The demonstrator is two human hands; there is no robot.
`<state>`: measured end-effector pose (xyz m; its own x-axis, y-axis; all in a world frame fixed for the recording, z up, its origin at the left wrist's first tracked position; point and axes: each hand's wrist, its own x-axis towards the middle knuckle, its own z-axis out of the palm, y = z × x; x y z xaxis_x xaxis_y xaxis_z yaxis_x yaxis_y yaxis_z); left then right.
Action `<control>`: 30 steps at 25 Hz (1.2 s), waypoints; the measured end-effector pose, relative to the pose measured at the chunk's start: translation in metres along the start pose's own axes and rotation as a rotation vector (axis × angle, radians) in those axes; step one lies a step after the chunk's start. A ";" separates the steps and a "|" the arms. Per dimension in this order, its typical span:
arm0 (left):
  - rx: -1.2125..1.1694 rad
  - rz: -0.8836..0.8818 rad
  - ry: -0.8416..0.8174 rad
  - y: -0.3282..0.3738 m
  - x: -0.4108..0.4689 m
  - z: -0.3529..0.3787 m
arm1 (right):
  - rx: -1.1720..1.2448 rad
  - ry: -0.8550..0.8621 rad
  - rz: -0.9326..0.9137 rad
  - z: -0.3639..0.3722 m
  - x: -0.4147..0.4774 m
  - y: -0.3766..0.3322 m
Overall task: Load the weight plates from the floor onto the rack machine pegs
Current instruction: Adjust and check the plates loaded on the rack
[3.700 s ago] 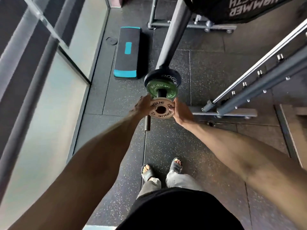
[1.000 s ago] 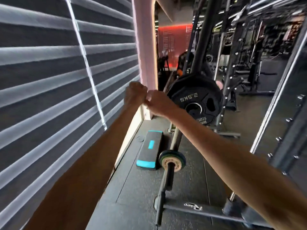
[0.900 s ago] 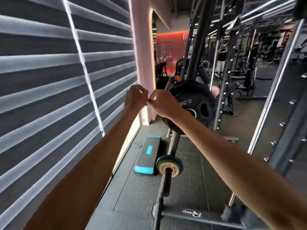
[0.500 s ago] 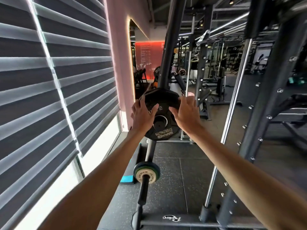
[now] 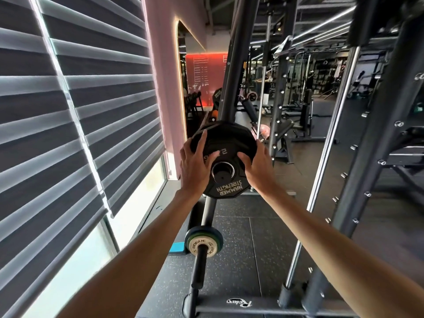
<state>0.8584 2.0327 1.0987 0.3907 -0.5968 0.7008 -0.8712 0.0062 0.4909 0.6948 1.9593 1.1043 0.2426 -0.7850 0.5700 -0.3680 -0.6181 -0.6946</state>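
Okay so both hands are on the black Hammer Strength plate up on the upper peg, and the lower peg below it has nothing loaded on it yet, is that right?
Not quite. The left hand and right hand are on the black Hammer Strength plate at the upper peg, but the lower peg is not bare: the head view shows small Rogue plates already on it.

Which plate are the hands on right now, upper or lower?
The upper one: the big black plate on the high peg, left hand and right hand on its sides. The small cream plate sits untouched on the lower peg.
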 end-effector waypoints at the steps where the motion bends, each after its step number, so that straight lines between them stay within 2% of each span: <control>1: 0.015 0.000 0.008 0.000 0.000 0.000 | 0.010 0.004 0.012 0.001 0.001 0.000; 8: 0.149 -0.113 -0.017 0.017 0.014 0.003 | 0.055 0.006 0.044 0.001 0.000 0.005; 12: 0.237 -0.052 0.030 0.019 0.014 0.004 | 0.058 -0.006 0.040 0.000 -0.003 0.004; 16: 0.148 -0.001 0.044 0.012 0.018 0.006 | 0.017 -0.014 0.033 -0.001 -0.001 0.000; 24: -0.045 -0.262 0.142 0.015 0.005 0.013 | -0.135 -0.085 -0.129 -0.002 0.010 -0.015; 30: -0.162 -0.305 0.174 0.008 -0.001 0.023 | -0.129 -0.083 -0.192 -0.001 0.012 -0.011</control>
<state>0.8441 2.0148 1.0902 0.6813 -0.4456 0.5808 -0.6546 -0.0156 0.7558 0.7011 1.9568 1.1186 0.3900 -0.6578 0.6444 -0.4184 -0.7500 -0.5124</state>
